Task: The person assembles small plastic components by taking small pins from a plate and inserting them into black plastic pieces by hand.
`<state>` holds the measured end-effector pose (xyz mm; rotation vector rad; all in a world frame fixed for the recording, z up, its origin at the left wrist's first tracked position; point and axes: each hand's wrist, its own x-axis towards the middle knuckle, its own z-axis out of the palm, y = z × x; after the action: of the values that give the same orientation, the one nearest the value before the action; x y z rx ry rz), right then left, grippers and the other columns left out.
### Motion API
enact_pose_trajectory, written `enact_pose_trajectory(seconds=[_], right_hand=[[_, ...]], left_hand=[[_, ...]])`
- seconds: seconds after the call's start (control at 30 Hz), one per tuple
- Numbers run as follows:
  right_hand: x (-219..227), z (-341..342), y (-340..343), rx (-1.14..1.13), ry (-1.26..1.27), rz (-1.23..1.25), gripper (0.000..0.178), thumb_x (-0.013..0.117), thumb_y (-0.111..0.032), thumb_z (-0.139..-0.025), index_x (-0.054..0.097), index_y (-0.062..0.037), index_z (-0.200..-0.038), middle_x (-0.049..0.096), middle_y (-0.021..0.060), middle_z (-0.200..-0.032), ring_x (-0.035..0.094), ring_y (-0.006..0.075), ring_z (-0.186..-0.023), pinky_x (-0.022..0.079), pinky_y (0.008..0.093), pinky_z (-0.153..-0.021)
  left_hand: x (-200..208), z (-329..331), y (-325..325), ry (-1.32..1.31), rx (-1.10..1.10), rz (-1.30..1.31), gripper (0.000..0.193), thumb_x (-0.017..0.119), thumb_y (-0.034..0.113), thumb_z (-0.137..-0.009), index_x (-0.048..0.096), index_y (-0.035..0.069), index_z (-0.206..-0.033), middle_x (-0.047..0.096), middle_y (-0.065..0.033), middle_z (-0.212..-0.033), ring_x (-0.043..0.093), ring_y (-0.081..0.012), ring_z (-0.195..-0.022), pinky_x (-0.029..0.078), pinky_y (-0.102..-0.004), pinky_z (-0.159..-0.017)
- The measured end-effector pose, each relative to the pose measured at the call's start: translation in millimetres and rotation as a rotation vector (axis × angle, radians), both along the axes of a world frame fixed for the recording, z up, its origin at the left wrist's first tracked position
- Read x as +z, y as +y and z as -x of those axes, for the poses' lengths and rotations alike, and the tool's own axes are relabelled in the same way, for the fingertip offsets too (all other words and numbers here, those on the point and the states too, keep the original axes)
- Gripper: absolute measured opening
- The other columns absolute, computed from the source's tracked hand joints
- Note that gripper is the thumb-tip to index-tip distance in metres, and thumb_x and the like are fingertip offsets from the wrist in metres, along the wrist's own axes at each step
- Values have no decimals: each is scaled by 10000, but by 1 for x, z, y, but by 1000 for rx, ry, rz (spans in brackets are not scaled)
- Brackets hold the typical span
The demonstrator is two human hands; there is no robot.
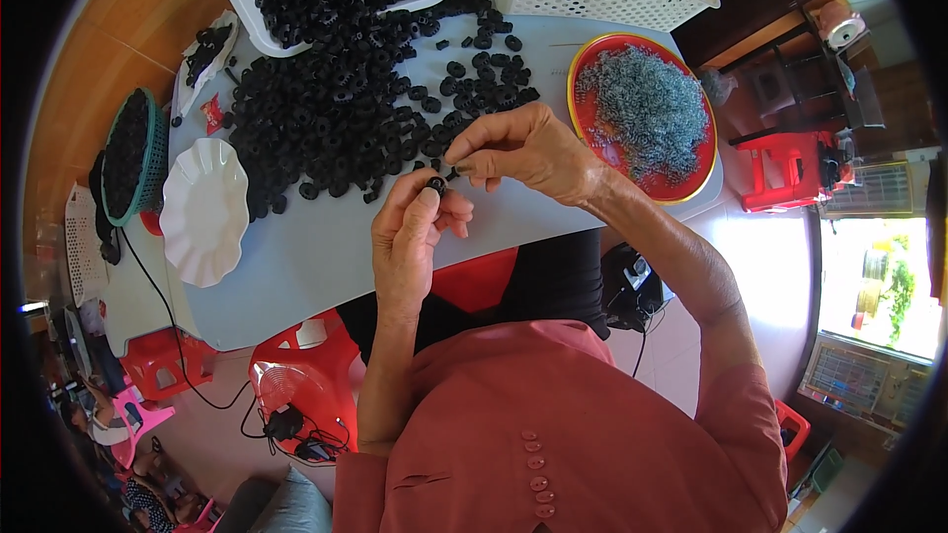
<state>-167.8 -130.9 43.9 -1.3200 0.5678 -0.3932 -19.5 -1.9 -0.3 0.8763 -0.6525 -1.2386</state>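
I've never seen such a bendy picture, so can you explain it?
It's one picture from a wide camera on a person's head, looking down, so straight edges bend. There's no machine, just two bare hands. The left hand holds a small round black piece; the right hand is close beside it, but what its fingertips pinch, if anything, is too small to tell. On the light table lie heaped black pieces, a red plate with bluish coils, and a white wavy-edged dish.
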Motion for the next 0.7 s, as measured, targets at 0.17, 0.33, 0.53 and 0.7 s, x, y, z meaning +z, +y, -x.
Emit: enact_pose_trajectory(seconds=[0.17, 0.33, 0.53, 0.7], right_hand=[[10, -4, 5, 11, 99, 105, 156, 669, -46, -874, 693, -6, -1023, 677, 43, -853, 608, 76, -736, 515, 223, -654], [9, -4, 3, 42, 81, 141, 166, 655, -47, -882, 693, -10, -1040, 688, 46, -869, 622, 80, -763, 530, 231, -708], [8, -2, 3, 47, 123, 229, 156, 645, -35, -877, 700, -11, -1020, 696, 53, -881, 632, 84, -779, 539, 237, -750], [13, 0, -2, 84, 162, 326, 157, 628, -27, -872, 708, -23, -1008, 692, 48, -861, 631, 79, -761, 545, 232, -719]], left_hand=[[3, 4, -1, -133, 41, -66, 290, 506, 187, -986, 554, -53, -1141, 648, -113, -833, 584, -151, -740, 479, -280, -661], [0, 4, -1, -192, 36, -36, 288, 509, 182, -986, 563, -56, -1141, 649, -98, -824, 585, -133, -727, 475, -256, -645], [3, 5, -5, -245, 38, -25, 280, 508, 180, -986, 576, -50, -1131, 641, -79, -807, 576, -123, -702, 472, -245, -630], [3, -1, -7, -233, -11, -35, 276, 515, 189, -981, 587, -43, -1112, 630, -70, -791, 568, -117, -686, 471, -245, -627]])
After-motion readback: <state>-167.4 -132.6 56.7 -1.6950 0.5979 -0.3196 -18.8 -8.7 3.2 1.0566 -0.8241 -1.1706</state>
